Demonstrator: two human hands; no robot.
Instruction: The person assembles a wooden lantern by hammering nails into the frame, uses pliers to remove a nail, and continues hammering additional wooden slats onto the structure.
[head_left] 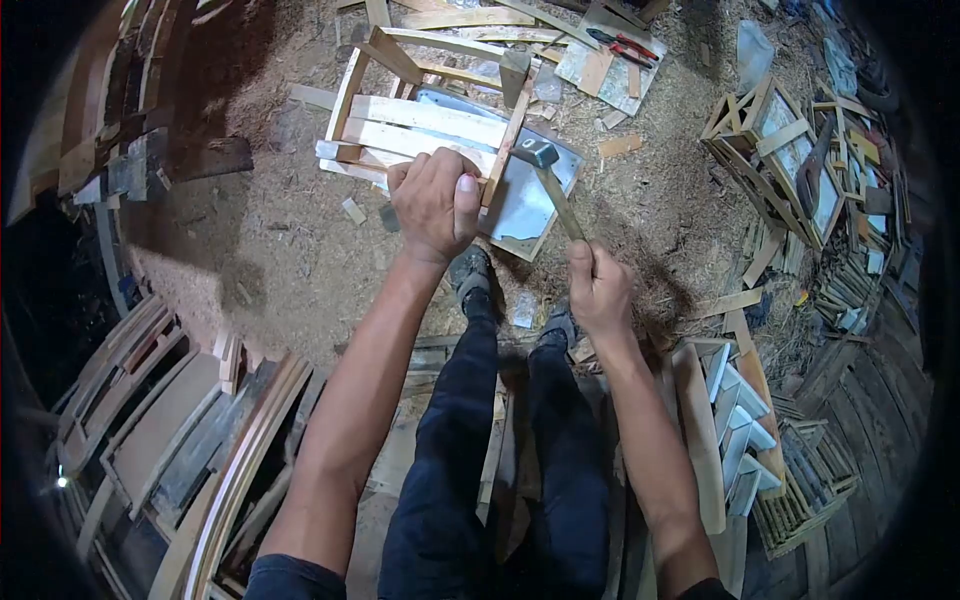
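My right hand (603, 290) is wrapped round the wooden handle of a hammer (563, 203). The hammer's metal head is beside the right edge of a slatted wooden crate (425, 118). My left hand (435, 203) is closed over the crate's near side, its thumb pointing up; the fingertips are partly hidden. Pale slats run across the crate, and upright pieces stand at its corners. Under its right part lies a board with a light, bluish surface (520, 205), on the ground in front of my feet.
Red-handled pliers (628, 46) lie on a board at the back. Wooden frames (775, 160) and a saw (812, 175) are at right. A wooden box with white-edged pieces (738, 420) stands by my right arm. Stacked planks (215, 450) lie at left. Sawdust and scraps cover the ground.
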